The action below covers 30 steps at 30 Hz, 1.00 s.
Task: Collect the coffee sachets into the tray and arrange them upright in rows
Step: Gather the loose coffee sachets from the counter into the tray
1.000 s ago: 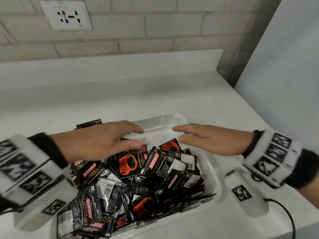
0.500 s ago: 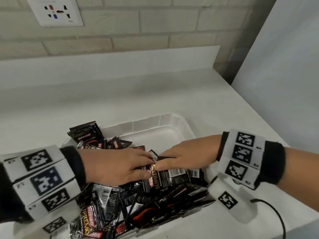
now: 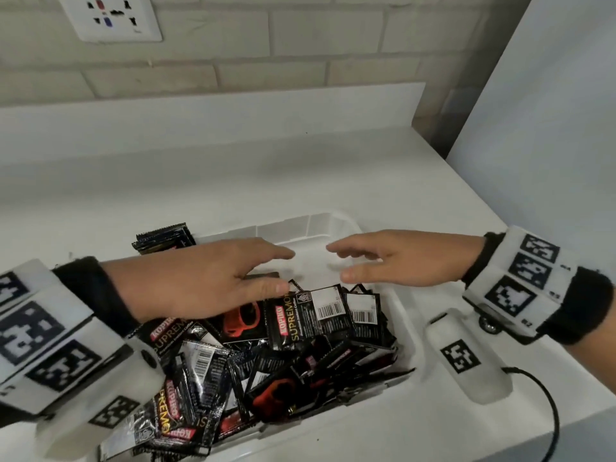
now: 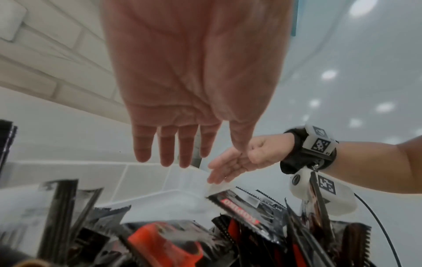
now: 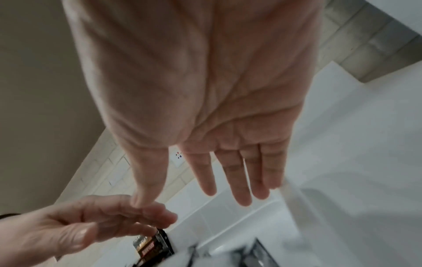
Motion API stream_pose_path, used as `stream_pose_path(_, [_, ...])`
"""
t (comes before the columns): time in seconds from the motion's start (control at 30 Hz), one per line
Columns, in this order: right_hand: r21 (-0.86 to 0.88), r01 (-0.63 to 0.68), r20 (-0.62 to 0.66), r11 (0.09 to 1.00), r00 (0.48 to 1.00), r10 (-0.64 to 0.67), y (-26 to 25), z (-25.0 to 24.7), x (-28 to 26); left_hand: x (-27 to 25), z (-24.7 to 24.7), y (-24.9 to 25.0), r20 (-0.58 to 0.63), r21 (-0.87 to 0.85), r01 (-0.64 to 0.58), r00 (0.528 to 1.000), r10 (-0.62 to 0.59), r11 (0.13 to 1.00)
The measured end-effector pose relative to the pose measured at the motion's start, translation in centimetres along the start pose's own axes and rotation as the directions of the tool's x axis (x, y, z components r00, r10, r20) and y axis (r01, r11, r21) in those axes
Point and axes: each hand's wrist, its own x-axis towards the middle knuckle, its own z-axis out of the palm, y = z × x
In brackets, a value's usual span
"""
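Note:
A white plastic tray (image 3: 320, 225) on the counter holds a loose heap of several black coffee sachets (image 3: 300, 331), lying flat and crossed over one another. A few sachets stand as a small stack (image 3: 163, 238) at the tray's far left corner. My left hand (image 3: 220, 281) hovers palm down over the heap's far left part, fingers straight, holding nothing; its palm (image 4: 194, 81) is bare. My right hand (image 3: 383, 261) hovers over the tray's bare far end, fingers straight and empty (image 5: 228, 144). The fingertips of both hands face each other a short gap apart.
A white counter (image 3: 300, 168) runs back to a brick wall with a socket plate (image 3: 110, 16). A white panel (image 3: 550, 111) stands at the right. A black cable (image 3: 550, 405) trails from the right wrist device near the counter's front edge.
Half a second ago both hands were down in the heap with fingertips together on the sachets. Now they have lifted and drawn apart, empty, over the tray's far end.

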Motion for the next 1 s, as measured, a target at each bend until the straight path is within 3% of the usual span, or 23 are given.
stream_pose_path(0.17, [-0.287,0.002,0.120,0.958,0.992,0.034,-0.1,1.9,0.5,0.5,1.3,1.5,0.074,0.011,0.021,0.997,-0.021,1.000])
stream_pose_path(0.27, [-0.394,0.080,0.111,0.915,0.993,-0.039,-0.3,3.1,1.3,0.6,1.0,1.9,0.047,0.004,0.024,0.999,-0.024,1.000])
stream_pose_path(0.37, [-0.291,0.084,0.054,0.953,0.996,-0.071,-0.8,3.0,0.9,0.3,0.8,1.7,0.012,0.009,0.034,0.999,-0.034,0.999])
stream_pose_path(0.67, [-0.106,0.121,0.079,0.987,0.990,-0.113,-1.1,2.7,0.6,0.0,1.1,0.4,-0.022,-0.047,0.016,1.000,-0.017,0.999])
stream_pose_path(0.87, [0.085,0.111,-0.003,0.990,0.994,-0.111,-0.6,2.1,0.7,-1.2,-0.2,-0.5,-0.182,-0.309,-0.089,0.983,0.032,0.947])
stream_pose_path(1.0, [0.111,0.125,-0.082,0.986,0.990,-0.117,-0.7,2.3,1.1,-1.9,-0.7,-0.3,-0.274,-0.338,-0.160,0.959,0.066,0.927])
